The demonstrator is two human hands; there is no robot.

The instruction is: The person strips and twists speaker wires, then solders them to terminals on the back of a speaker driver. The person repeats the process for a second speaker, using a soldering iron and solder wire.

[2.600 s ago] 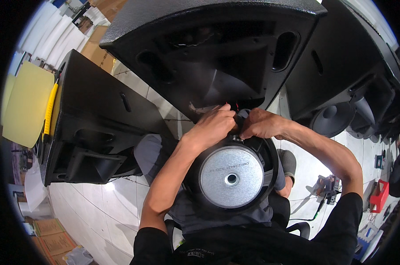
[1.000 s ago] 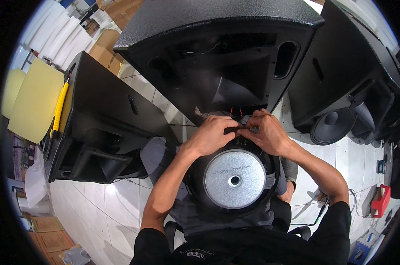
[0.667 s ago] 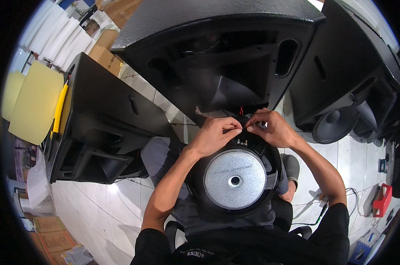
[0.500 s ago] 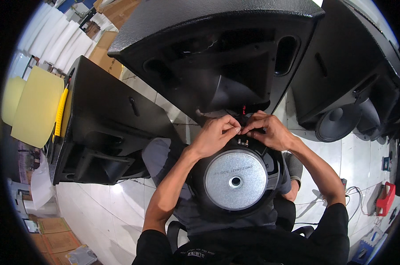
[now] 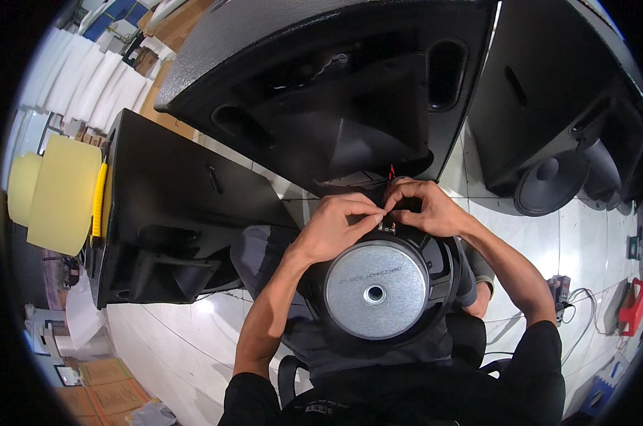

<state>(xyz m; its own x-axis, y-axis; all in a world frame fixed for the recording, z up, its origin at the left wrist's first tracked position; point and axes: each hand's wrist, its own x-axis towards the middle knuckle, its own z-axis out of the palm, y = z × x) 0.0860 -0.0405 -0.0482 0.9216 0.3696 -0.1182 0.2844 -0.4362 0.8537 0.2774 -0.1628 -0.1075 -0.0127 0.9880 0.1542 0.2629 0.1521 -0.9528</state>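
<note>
A round loudspeaker driver (image 5: 350,312) lies magnet side up on my lap, its silver magnet disc facing me. Small metal terminals (image 5: 387,228) stand at its far edge. Just above them, my left hand (image 5: 338,226) and my right hand (image 5: 433,207) meet fingertip to fingertip, both in a pinch. A thin red wire (image 5: 392,172) comes from the large black speaker cabinet (image 5: 300,106) ahead and passes behind my right fingers, which appear to hold it. What my left fingertips pinch is too small to make out.
Black speaker cabinets stand on the left (image 5: 172,206) and right (image 5: 542,106). A yellow-handled cutter (image 5: 99,200) and pale yellow sheets (image 5: 64,195) rest at the left cabinet. Cardboard boxes (image 5: 112,387) are at lower left; a red object (image 5: 633,307) and cables lie right on the tiled floor.
The whole view has shifted slightly. Both hands stay together in a pinch by the terminals, with the fingers now a little nearer them and the right fingers slightly rearranged.
</note>
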